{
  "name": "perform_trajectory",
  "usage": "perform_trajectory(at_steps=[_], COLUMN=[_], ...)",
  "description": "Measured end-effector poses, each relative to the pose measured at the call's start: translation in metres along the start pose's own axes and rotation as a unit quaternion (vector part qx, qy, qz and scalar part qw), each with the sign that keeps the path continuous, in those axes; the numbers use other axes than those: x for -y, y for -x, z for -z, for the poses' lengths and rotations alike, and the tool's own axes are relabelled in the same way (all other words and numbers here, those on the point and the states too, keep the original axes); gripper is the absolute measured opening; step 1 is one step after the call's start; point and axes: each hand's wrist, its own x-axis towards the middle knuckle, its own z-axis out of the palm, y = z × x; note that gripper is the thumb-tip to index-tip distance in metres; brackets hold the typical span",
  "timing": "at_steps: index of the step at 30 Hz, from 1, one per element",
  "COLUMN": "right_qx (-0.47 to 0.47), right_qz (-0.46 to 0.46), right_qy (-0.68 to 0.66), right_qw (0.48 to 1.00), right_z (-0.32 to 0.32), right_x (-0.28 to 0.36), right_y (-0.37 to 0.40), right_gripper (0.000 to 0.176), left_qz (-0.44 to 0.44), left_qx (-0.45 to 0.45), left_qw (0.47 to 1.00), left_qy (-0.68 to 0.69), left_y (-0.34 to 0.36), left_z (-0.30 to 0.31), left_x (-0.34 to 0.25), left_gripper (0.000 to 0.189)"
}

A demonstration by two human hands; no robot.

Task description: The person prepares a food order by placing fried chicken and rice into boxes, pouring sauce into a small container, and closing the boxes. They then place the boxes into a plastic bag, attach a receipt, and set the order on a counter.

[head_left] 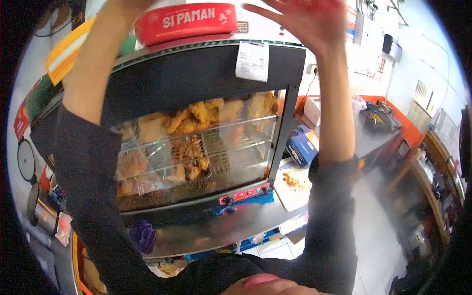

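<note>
Both my arms reach up past a glass-fronted warming cabinet [236,189] with fried chicken [204,113] on its racks. At the top edge, my right hand [307,22] has its fingers spread, blurred, with a red patch beside it. My left hand [127,5] is mostly cut off by the top edge, its fingers hidden. Between the hands, on top of the cabinet, lies a red "SI PAMAN" package [187,23]. It is nearest to my left hand; contact cannot be made out. A white receipt [252,61] hangs on the cabinet's upper front.
A yellow package [61,59] is at the upper left. Right of the cabinet are a blue box [302,146] and a white board [292,189] with crumbs. A purple cloth [142,236] lies below the cabinet. Shelves [432,182] line the right side.
</note>
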Motion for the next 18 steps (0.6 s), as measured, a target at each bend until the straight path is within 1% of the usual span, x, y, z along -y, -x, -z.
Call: perform_trajectory(at_steps=[1,2,3,4,5,6,7,8,9,10,11,12,13,14,15,16,17,18], right_qx=[0.028,-0.155,-0.302,-0.415,-0.468,-0.534,-0.606,-0.613,-0.645,-0.662,-0.626,-0.640,-0.670,-0.671,-0.606,-0.554,-0.499,-0.500], right_qz=[0.019,0.068,0.116,0.105,0.098,0.086,0.129,0.074,0.090,0.057,-0.031,-0.005,0.008,0.008,0.101,0.132,0.168,0.166], right_qy=[-0.012,0.042,0.175,0.215,0.227,0.248,0.228,0.201,0.200,0.151,0.121,0.131,0.182,0.180,0.246,0.305,0.358,0.357], right_qw=[0.999,0.985,0.930,0.878,0.849,0.804,0.751,0.761,0.732,0.732,0.769,0.758,0.720,0.719,0.750,0.763,0.771,0.772], right_z=[-0.013,-0.024,-0.059,-0.081,-0.085,-0.082,-0.109,-0.140,-0.139,-0.162,-0.190,-0.190,-0.203,-0.216,-0.229,-0.240,-0.251,-0.252], right_x=[0.003,0.015,0.003,-0.006,-0.018,-0.034,-0.064,-0.083,-0.109,-0.126,-0.133,-0.156,-0.171,-0.175,-0.175,-0.168,-0.161,-0.152], right_y=[0.023,0.062,0.074,0.101,0.128,0.160,0.173,0.187,0.222,0.241,0.261,0.297,0.320,0.324,0.324,0.322,0.320,0.333], right_gripper=[0.086,0.049,0.060,0.054,0.049,0.046,0.046,0.047,0.049,0.049,0.049,0.052,0.060,0.060,0.062,0.065,0.068,0.068], left_qz=[-0.014,-0.015,-0.008,0.005,0.024,0.066,0.104,0.167,0.213,0.256,0.313,0.366,0.443,0.511,0.572,0.629,0.660,0.679], left_qx=[0.004,0.000,-0.001,0.000,0.006,-0.006,0.045,0.086,0.134,0.182,0.212,0.240,0.250,0.256,0.233,0.207,0.170,0.130], left_qw=[1.000,0.999,0.998,0.997,0.994,0.986,0.971,0.925,0.922,0.915,0.874,0.826,0.743,0.643,0.571,0.493,0.380,0.260], left_qy=[0.015,0.036,0.055,0.077,0.107,0.156,0.211,0.332,0.293,0.252,0.305,0.355,0.436,0.510,0.541,0.565,0.626,0.674], left_y=[0.000,0.001,0.002,0.004,0.003,0.002,-0.002,-0.006,-0.014,-0.022,-0.026,-0.031,-0.039,-0.045,-0.044,-0.040,-0.035,-0.027], left_z=[0.004,0.011,0.019,0.029,0.040,0.053,0.066,0.081,0.096,0.113,0.132,0.150,0.170,0.190,0.205,0.220,0.235,0.251], left_x=[-0.020,-0.041,-0.066,-0.092,-0.121,-0.150,-0.183,-0.222,-0.264,-0.300,-0.331,-0.352,-0.354,-0.356,-0.365,-0.375,-0.384,-0.394], left_gripper=[0.019,0.023,0.026,0.030,0.033,0.037,0.036,0.028,0.032,0.038,0.039,0.042,0.040,0.038,0.033,0.029,0.027,0.026])
